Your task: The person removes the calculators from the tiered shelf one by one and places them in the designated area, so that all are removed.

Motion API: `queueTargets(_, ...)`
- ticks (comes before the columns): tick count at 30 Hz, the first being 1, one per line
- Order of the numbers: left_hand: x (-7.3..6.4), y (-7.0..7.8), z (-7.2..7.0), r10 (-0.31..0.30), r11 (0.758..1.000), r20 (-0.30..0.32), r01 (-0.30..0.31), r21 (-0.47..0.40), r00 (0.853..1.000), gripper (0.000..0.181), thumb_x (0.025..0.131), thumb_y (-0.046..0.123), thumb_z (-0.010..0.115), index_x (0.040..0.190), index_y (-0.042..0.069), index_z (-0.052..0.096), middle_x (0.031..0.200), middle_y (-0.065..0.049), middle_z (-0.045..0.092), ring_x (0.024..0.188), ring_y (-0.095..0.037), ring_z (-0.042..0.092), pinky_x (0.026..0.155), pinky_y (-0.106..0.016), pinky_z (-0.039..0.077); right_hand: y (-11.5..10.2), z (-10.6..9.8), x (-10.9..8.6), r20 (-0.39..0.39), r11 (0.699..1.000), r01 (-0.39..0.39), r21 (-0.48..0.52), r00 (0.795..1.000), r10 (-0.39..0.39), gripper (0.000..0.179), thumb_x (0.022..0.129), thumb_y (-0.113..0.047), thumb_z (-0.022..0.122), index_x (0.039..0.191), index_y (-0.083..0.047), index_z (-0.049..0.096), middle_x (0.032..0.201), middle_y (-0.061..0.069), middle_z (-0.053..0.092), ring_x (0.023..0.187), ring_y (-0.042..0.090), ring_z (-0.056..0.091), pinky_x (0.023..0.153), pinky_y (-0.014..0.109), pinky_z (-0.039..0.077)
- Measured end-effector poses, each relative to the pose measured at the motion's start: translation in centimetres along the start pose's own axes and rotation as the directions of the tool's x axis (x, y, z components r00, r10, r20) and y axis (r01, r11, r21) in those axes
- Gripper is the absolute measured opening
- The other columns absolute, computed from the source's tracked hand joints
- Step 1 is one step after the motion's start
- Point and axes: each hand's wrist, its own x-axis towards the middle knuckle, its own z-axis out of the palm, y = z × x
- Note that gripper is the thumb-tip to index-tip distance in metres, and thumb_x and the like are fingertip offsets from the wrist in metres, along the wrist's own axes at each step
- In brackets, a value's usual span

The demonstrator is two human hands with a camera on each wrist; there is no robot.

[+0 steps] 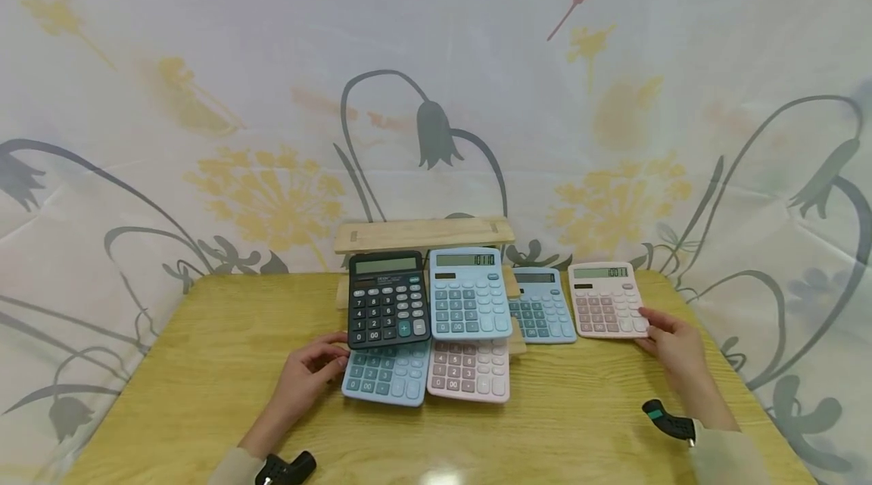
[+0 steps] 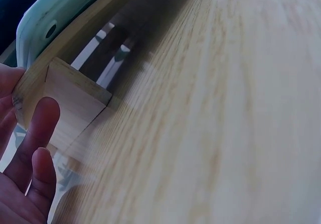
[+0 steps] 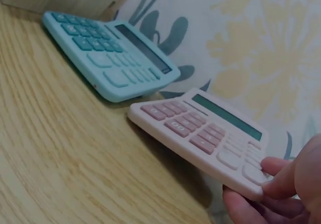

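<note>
At the right, my right hand [image 1: 677, 345] pinches the lower right corner of a pink calculator [image 1: 605, 302], thumb on top and fingers beneath. In the right wrist view that calculator [image 3: 200, 138] is tilted, with a shadow on the table below its near edge. My left hand [image 1: 309, 375] rests its loosely bent fingers against the left end of a wooden stand [image 2: 75, 101], beside a light blue calculator [image 1: 386, 375] on the lower tier. Above that sits a black calculator [image 1: 388, 300]. A blue calculator [image 1: 470, 294] stands to its right, over another pink calculator [image 1: 468, 371].
Another blue calculator [image 1: 543, 306] lies between the stand and the held pink one. The stand's top wooden board [image 1: 424, 234] rises behind the calculators. A patterned cloth [image 1: 436, 38] hangs behind the wood-grained table [image 1: 572, 409].
</note>
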Motion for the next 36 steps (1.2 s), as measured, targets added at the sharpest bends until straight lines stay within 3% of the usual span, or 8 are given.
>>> queueTargets(7,-0.1,-0.4,0.2,-0.014,1.0,0.012,0.014,0.0,1.0,0.007,0.091,0.0,0.069,0.094,0.003,0.074,0.123,-0.018,0.064,0.107,-0.003,0.06,0.075,-0.024,0.052,0.5,0.5,-0.1,-0.096,1.0,-0.003,-0.009,0.995,0.002,0.046,0.104,-0.001,0.031,0.148,0.009,0.035,0.154,0.029,0.029,0.122,0.02,0.049,0.08,0.012,0.049)
queueTargets(19,-0.2,-0.5,0.3,-0.024,1.0,0.007,0.024,0.002,1.0,0.007,0.091,-0.001,0.069,0.093,0.004,0.074,0.123,-0.018,0.064,0.108,-0.002,0.059,0.076,-0.023,0.051,1.5,1.4,-0.5,-0.261,0.999,-0.028,-0.019,0.965,0.023,0.042,0.105,-0.005,0.037,0.145,0.006,0.044,0.145,0.027,0.045,0.12,0.013,0.052,0.077,0.007,0.045)
queueTargets(23,-0.2,-0.5,0.2,-0.025,1.0,0.0,0.025,-0.001,1.0,0.007,0.09,-0.001,0.069,0.093,0.003,0.074,0.123,-0.018,0.064,0.108,-0.002,0.059,0.077,-0.023,0.051,1.7,1.9,-0.5,-0.33,0.999,-0.005,-0.042,0.944,-0.009,0.04,0.104,-0.007,0.04,0.141,0.004,0.051,0.141,0.025,0.051,0.118,0.012,0.053,0.074,0.005,0.044)
queueTargets(26,-0.2,-0.4,0.2,-0.016,1.0,-0.003,0.016,-0.001,1.0,0.007,0.09,-0.002,0.069,0.093,0.003,0.074,0.123,-0.018,0.064,0.108,-0.002,0.059,0.075,-0.023,0.052,1.7,2.3,-0.5,-0.373,0.994,0.012,-0.112,0.926,-0.054,0.039,0.104,-0.008,0.041,0.137,0.003,0.056,0.138,0.023,0.055,0.121,0.019,0.053,0.072,0.005,0.041)
queueTargets(30,-0.1,-0.3,0.1,-0.005,1.0,-0.004,0.005,0.003,1.0,0.007,0.09,-0.002,0.07,0.093,0.003,0.074,0.123,-0.018,0.064,0.108,-0.002,0.06,0.074,-0.023,0.052,1.7,2.7,-0.5,-0.396,0.986,0.022,-0.166,0.914,-0.087,0.039,0.104,-0.01,0.04,0.136,0.002,0.058,0.138,0.023,0.055,0.128,0.029,0.048,0.078,0.012,0.039)
queueTargets(36,0.0,-0.2,0.0,-0.022,1.0,-0.01,0.022,0.01,1.0,0.007,0.089,-0.003,0.07,0.091,0.003,0.073,0.123,-0.018,0.064,0.108,-0.001,0.059,0.074,-0.023,0.052,1.8,2.9,-0.3,-0.413,0.983,0.013,-0.181,0.906,-0.088,0.038,0.104,-0.01,0.04,0.135,0.001,0.059,0.14,0.022,0.054,0.134,0.032,0.044,0.101,0.041,0.04)
